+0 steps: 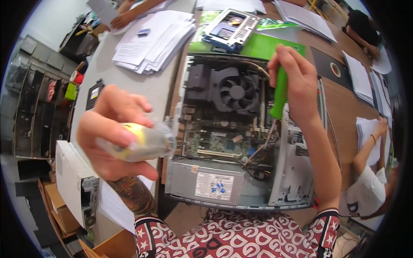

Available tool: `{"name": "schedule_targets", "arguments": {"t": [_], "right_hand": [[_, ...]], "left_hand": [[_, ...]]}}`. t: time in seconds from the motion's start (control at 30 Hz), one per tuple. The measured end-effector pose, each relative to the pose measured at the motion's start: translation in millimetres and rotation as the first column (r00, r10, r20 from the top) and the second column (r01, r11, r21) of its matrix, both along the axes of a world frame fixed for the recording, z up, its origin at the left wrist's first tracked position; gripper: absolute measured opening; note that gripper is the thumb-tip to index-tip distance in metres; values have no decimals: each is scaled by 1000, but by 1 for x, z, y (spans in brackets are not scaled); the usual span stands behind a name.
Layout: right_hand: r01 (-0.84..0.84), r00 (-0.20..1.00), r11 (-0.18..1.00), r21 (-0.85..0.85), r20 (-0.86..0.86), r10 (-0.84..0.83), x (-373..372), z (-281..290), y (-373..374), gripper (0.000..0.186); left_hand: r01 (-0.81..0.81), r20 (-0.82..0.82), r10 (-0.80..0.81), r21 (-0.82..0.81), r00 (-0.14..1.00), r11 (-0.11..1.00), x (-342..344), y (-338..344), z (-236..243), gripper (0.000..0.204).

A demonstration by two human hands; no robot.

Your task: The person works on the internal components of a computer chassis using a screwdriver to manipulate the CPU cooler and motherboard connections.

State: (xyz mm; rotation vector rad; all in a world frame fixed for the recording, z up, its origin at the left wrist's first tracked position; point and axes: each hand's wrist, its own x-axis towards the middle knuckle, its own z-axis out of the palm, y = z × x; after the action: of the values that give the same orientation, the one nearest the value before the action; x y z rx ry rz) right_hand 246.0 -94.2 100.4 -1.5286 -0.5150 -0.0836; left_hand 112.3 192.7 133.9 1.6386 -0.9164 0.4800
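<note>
Raised at the left, my left hand point(101, 133) has its fingers wrapped round a small clear plastic container with a yellow label point(148, 144). My right hand point(301, 81) grips a green-handled tool point(280, 92) over the right part of an opened desktop computer case point(254, 202). The tool's handle slants downward; its working end cannot be told from the cables under it. Inside the case are a black cooling fan point(238, 92), a green circuit board point(211, 139) and, nearest me, a metal power supply point(180, 176) with a white label.
Stacks of paper point(150, 41) lie at the back left. Beyond the case rests a metal drive cage point(232, 28) on green sheets point(266, 45). A roll of tape point(335, 69) lies to the right. Another white computer case point(75, 185) stands lower left. Other people sit around the table.
</note>
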Motion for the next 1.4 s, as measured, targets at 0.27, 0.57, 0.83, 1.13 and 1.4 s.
{"name": "schedule_targets", "arguments": {"t": [0.27,0.57,0.83,1.13,1.4], "right_hand": [[-39,999,999,26,11,39,1,1,0,40],[-50,998,998,42,46,48,-1,6,4,41],[-9,999,1000,29,41,8,-4,1,4,41],[-53,998,991,-126,15,56,3,3,1,41],[-38,999,991,-129,-13,37,9,3,-4,42]], "left_hand": [[-72,-196,94,112,976,991,-15,-18,11,46],[-103,-231,97,-16,968,995,-14,-18,5,41],[-27,-248,-8,-139,969,990,6,-36,-6,38],[-353,-365,254,-237,896,905,7,-56,-9,22],[-495,-333,422,-174,843,852,8,-63,-16,8]]}}
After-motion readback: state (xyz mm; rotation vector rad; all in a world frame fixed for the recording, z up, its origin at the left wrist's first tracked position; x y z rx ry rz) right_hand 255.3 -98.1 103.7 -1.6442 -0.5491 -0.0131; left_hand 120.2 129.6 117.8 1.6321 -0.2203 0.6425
